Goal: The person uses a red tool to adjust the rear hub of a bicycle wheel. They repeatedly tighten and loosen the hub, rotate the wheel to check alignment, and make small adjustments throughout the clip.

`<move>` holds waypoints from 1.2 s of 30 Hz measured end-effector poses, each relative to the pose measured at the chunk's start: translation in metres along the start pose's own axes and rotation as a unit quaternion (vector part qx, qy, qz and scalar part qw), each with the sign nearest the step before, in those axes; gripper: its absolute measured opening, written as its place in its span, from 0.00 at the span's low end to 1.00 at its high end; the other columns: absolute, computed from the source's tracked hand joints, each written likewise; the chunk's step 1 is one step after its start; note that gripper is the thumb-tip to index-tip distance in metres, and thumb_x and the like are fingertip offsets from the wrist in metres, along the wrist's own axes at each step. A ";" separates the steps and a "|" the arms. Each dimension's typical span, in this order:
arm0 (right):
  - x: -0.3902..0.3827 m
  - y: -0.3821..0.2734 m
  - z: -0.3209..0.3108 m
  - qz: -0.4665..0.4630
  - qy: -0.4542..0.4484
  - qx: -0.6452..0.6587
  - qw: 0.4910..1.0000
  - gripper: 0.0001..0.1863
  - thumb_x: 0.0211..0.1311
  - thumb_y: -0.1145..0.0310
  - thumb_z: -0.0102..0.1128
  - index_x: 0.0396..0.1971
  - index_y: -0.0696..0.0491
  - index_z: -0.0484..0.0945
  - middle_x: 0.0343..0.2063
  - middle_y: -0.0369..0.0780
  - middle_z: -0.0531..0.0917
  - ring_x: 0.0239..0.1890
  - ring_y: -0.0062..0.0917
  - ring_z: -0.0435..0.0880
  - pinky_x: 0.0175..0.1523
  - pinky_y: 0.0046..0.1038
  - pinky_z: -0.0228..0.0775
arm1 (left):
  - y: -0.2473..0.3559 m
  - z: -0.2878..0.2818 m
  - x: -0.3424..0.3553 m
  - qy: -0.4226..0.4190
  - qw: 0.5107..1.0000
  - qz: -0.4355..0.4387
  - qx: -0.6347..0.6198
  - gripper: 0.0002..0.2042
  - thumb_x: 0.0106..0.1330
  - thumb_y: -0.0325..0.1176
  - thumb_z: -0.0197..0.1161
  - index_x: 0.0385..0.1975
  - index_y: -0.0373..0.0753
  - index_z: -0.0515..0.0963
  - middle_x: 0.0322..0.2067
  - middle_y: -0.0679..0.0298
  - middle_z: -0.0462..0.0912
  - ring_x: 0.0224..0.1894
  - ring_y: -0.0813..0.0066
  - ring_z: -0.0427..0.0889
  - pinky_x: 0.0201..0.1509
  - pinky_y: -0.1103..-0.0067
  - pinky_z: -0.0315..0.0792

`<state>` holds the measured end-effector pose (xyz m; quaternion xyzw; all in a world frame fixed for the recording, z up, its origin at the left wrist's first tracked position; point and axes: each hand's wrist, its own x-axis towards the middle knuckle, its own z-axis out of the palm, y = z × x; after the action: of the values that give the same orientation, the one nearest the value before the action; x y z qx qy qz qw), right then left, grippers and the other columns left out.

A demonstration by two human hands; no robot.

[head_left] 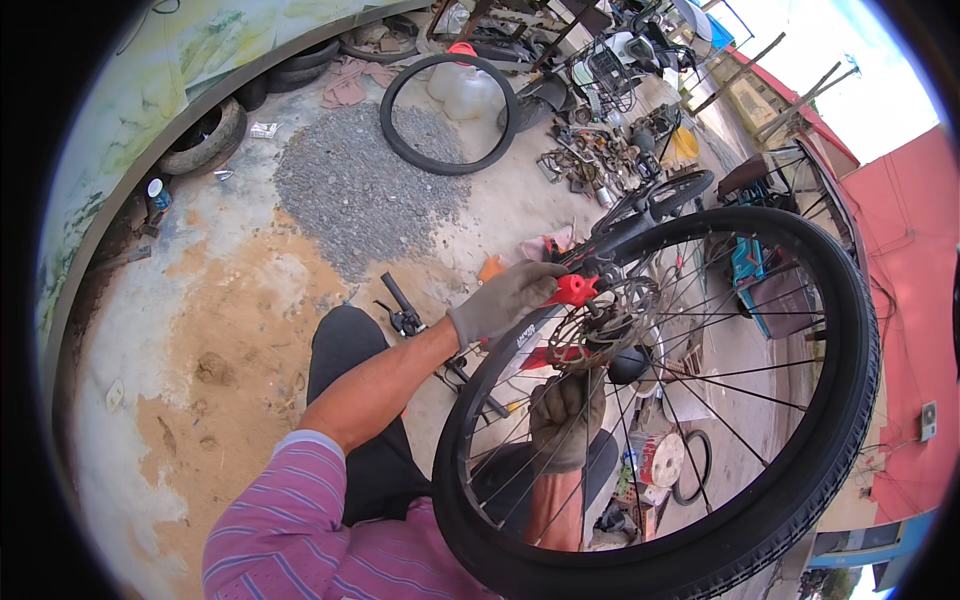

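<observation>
Outdoor yard, concrete floor with sand. Bicycle wheel tilted before you. Your right hand curled behind spokes, grip unclear. Your left hand, fingers closed on red frame end beside brake disc. Farther: gravel pile, loose tyre.

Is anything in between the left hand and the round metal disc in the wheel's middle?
Yes. In this view, a red part sits between the left hand and the disc. The hand seems to touch it. I can't tell whether it touches the disc.
</observation>
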<state>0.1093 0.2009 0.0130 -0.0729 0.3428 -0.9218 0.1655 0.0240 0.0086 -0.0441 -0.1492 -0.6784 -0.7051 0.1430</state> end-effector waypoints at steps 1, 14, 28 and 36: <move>0.000 0.000 0.000 0.000 0.008 -0.004 1.000 0.16 0.81 0.54 0.48 0.47 0.51 0.79 0.12 0.24 0.58 0.11 0.11 0.52 0.19 0.20 0.47 | -0.001 -0.001 0.000 -0.007 1.000 -0.007 -0.026 0.33 0.77 0.60 0.51 0.65 0.35 0.73 0.56 0.57 0.78 0.60 0.70 0.77 0.67 0.73 0.69; -0.004 0.002 -0.011 0.006 0.037 -0.001 0.999 0.21 0.82 0.51 0.44 0.52 0.52 0.80 0.10 0.25 0.57 0.09 0.13 0.51 0.16 0.21 0.48 | 0.000 0.000 0.004 0.010 1.000 0.005 -0.026 0.30 0.78 0.56 0.54 0.62 0.32 0.75 0.52 0.54 0.80 0.55 0.67 0.80 0.60 0.73 0.72; -0.005 0.002 -0.008 0.006 0.037 0.006 0.999 0.21 0.81 0.51 0.45 0.53 0.52 0.79 0.10 0.25 0.57 0.09 0.13 0.51 0.16 0.22 0.48 | 0.007 0.001 0.005 0.007 0.999 -0.012 -0.031 0.30 0.77 0.55 0.55 0.62 0.31 0.74 0.47 0.57 0.80 0.49 0.72 0.80 0.56 0.76 0.74; -0.004 0.000 0.002 0.016 0.010 0.048 0.999 0.13 0.80 0.56 0.52 0.43 0.50 0.77 0.14 0.24 0.60 0.13 0.10 0.52 0.19 0.19 0.42 | 0.010 0.001 0.003 0.012 1.000 -0.006 -0.023 0.30 0.78 0.54 0.55 0.63 0.31 0.73 0.52 0.55 0.79 0.56 0.71 0.78 0.62 0.75 0.70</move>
<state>0.1137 0.2009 0.0146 -0.0506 0.3012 -0.9351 0.1797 0.0254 0.0094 -0.0339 -0.1396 -0.6610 -0.7232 0.1432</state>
